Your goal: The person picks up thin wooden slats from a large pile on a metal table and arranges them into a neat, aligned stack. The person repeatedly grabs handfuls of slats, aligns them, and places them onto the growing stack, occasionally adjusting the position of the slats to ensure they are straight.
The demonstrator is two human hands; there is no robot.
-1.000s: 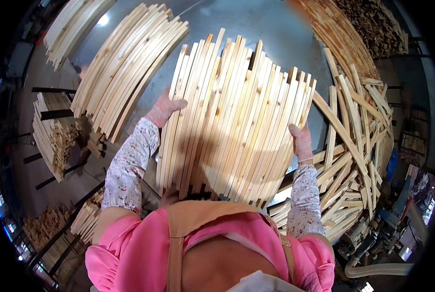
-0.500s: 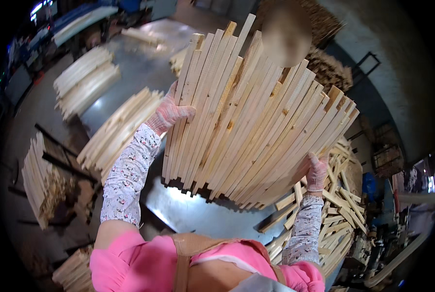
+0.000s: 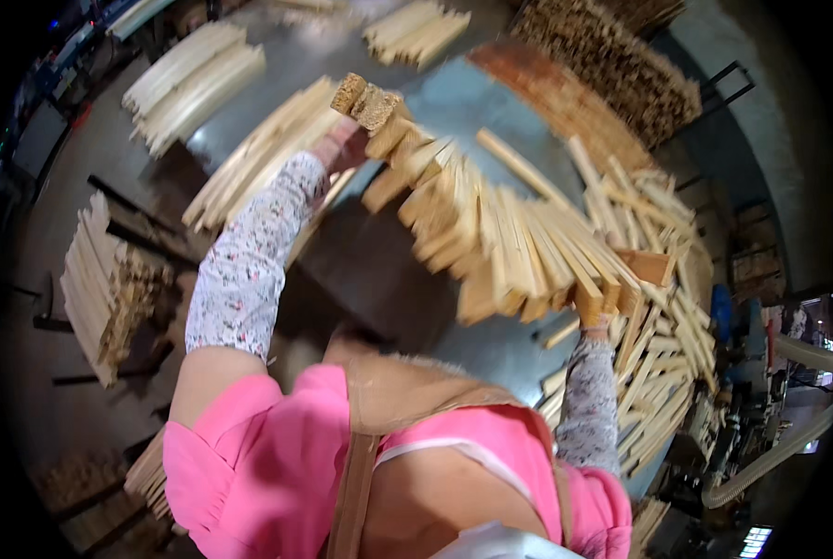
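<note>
A wide row of pale wooden strips (image 3: 500, 233) spans the space between my two gloved hands, its cut ends turned toward me in an uneven, curved line. My left hand (image 3: 340, 146) grips the far left end of the row, where several ends look rough and speckled. At the near right end, my right hand (image 3: 595, 320) is closed round the outer strips; most of its fingers are hidden by the wood. One brownish strip (image 3: 645, 266) juts out crosswise above that hand.
A metal table (image 3: 449, 98) lies beneath, bearing stacks of strips (image 3: 267, 154) at left and a loose jumble of strips (image 3: 663, 373) at right. Dense stacked wood (image 3: 612, 70) stands beyond. Another stack (image 3: 100, 279) rests on a black rack (image 3: 146, 244). A ribbed hose (image 3: 775, 456) curves at far right.
The row of strips has tipped from showing its broad face to showing its cut ends. My left hand has moved up and my right hand slightly down. The strips have fanned unevenly.
</note>
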